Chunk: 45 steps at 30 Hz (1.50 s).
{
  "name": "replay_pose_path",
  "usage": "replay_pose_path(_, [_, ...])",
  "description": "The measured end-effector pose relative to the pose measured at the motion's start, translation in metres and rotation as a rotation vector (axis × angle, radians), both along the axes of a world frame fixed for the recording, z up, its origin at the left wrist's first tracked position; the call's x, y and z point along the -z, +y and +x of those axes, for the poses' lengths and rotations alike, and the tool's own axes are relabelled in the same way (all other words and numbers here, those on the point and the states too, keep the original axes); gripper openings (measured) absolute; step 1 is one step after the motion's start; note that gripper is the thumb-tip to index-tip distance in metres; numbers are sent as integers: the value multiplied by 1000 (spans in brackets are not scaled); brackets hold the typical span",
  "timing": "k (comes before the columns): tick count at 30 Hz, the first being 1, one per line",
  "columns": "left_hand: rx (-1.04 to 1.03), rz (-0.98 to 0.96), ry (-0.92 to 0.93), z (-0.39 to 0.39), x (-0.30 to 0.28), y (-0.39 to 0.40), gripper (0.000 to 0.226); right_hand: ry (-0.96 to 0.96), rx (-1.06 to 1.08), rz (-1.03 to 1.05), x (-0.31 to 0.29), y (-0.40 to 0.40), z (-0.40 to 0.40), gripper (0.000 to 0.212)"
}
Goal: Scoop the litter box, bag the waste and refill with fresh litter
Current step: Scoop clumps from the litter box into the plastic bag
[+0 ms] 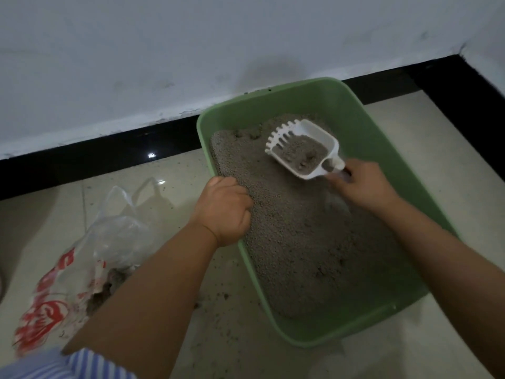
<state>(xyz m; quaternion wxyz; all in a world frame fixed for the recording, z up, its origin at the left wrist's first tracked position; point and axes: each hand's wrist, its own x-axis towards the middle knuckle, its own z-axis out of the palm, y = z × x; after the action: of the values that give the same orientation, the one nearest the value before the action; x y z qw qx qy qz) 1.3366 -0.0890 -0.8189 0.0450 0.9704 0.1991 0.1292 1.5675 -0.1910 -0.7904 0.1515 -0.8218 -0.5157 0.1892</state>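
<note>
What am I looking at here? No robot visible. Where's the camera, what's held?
There is no machine: a person does the job with bare hands. The single picture comes from a wide-angle camera worn on the person's head, looking forward and down, so both forearms reach in from the bottom edge.

On the tiled floor by the wall stands a green litter box filled with grey litter. The left hand grips the box's left rim. The right hand holds the handle of a white slotted scoop, loaded with litter and a few clumps, over the box. Left of the box lies a clear plastic bag with red print, some waste already inside. Litter grains are scattered on the floor between them.
</note>
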Motion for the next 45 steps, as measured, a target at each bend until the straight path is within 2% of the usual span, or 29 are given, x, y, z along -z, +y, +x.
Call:
replay_pose_path(5, [7, 27, 59, 0, -4, -2, 32, -223, -87, -129, -15, 20, 46, 31])
replay_pose_path(10, [-39, 27, 143, 0, -6, -4, 33, -313, -203, -232, -21, 54, 61, 35])
replay_pose_path(21, [-104, 30, 147, 0, -5, -6, 30, -270, -496, -537, -34, 120, 64, 25])
replay_pose_path(26, [-105, 10, 125, 0, -5, -4, 29, -256, -570, -594, -23, 136, 47, 33])
replay_pose_path(29, [-99, -18, 118, 0, -5, -3, 28, -247, -602, -540, -14, 142, 36, 41])
replay_pose_path(33, [-87, -41, 140, 1, -7, -4, 30, -131, -592, -419, -2, 143, 31, 28])
replay_pose_path(37, [-92, -52, 145, 0, -7, -4, 30, -40, -581, -314, 8, 143, 24, 31])
replay_pose_path(45, [-87, -16, 202, -1, -9, -2, 30, 194, -434, -135, 28, 129, 18, 34])
